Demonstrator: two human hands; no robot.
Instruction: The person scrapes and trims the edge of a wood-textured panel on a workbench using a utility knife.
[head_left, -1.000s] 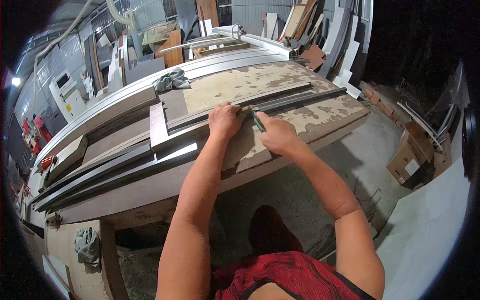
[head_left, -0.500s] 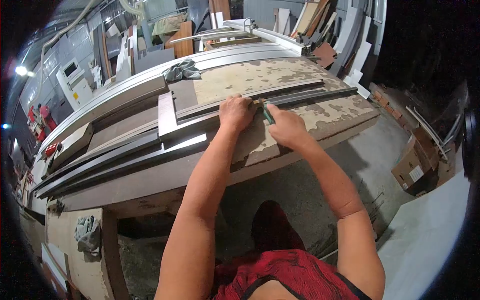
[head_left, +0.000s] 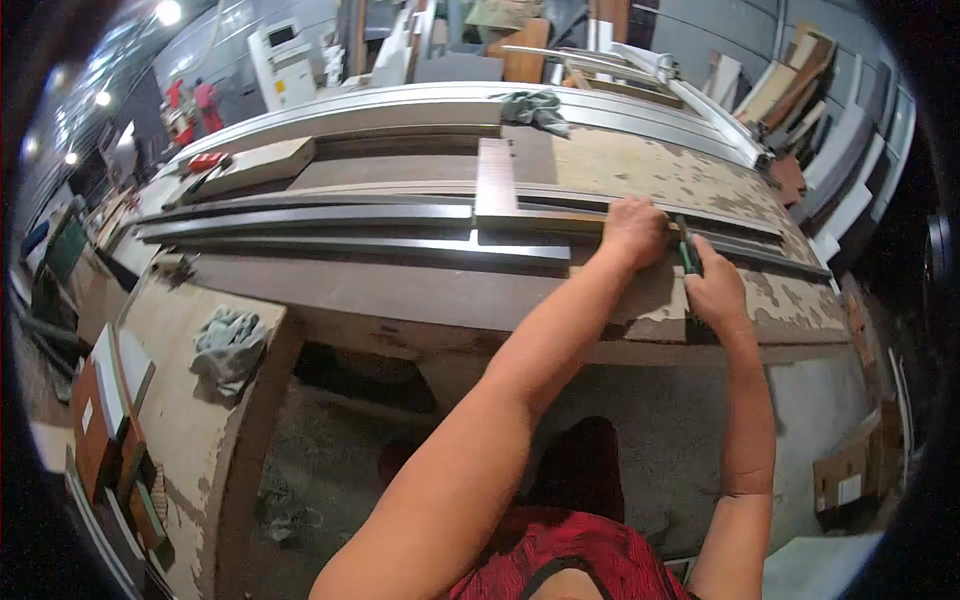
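My left hand [head_left: 635,232] is closed over the right end of a long brownish bar [head_left: 560,221]. At its left end, a pale flat piece [head_left: 496,176] stands square to it, making an L shape. My right hand [head_left: 718,290] wraps round a green-handled tool [head_left: 690,256], held upright just right of my left hand. The tool's working end is dark and too small to make out. Grey metal profiles [head_left: 390,216] lie lengthwise on the workbench [head_left: 430,290], and another dark profile [head_left: 780,258] runs on beyond my right hand.
A grey cloth [head_left: 535,110] lies toward the back of the bench, and another rag [head_left: 230,345] on the lower left table. A red-handled tool [head_left: 207,162] rests at the far left. Boards [head_left: 105,420] lean at lower left. A cardboard box [head_left: 845,480] stands on the floor at right.
My view has swung left, so the bench and both hands appear further right. My hands stay close together at the bar's end, the green-handled tool still in my right.
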